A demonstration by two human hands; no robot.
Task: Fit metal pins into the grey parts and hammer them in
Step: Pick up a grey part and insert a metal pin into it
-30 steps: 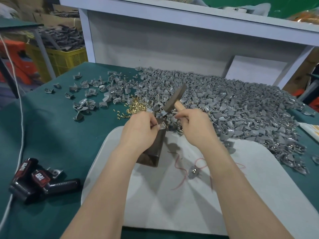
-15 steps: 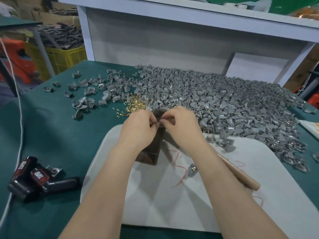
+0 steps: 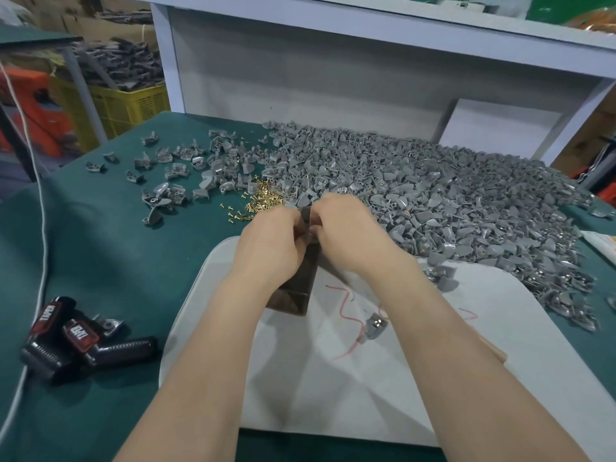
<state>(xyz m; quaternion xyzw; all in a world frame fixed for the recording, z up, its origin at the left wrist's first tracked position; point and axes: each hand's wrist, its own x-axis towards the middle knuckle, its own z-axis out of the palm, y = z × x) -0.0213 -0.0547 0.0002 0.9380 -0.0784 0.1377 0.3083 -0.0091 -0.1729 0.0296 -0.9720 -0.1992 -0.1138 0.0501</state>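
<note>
Both forearms reach forward, and the two hands meet over the top of the one dark metal block [image 3: 296, 291], which stands on the white board [image 3: 433, 378]. The left hand [image 3: 270, 241] has curled fingers and pinches one grey part [image 3: 305, 216] at the block's top. The right hand [image 3: 346, 235] is curled too, with its fingertips at the same part; what it pinches I cannot tell. Behind the block to the left lies one heap of brass pins [image 3: 263, 200]. Behind it to the right lies a pile of grey parts [image 3: 433, 201], too many to count.
</note>
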